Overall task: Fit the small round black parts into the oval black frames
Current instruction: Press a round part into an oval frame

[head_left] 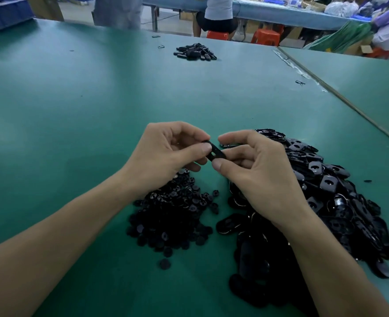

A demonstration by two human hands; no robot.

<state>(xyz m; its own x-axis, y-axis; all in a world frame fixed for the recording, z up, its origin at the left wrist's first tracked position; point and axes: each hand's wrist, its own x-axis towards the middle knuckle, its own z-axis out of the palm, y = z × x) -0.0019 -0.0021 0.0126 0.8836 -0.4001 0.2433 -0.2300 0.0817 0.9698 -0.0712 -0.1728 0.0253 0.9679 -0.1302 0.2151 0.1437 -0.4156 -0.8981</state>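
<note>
Left hand [166, 154] and right hand [255, 165] both pinch one oval black frame [213, 153] above the round-part pile [172, 216].

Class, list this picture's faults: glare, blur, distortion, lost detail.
Head view: pale glare patches on the table; background people blurred; wide-angle stretching at corners; the pile of round parts merges into dim black; the frame between left hand and right hand is sharp.

- Two bare hands in view, left hand [166, 154] and right hand [259, 170], fingernails cut short and plain.
- Now the left forearm [58, 229]: bare along its whole visible length.
- Same for the right forearm [330, 264], bare, narrowing at the wrist.
</note>
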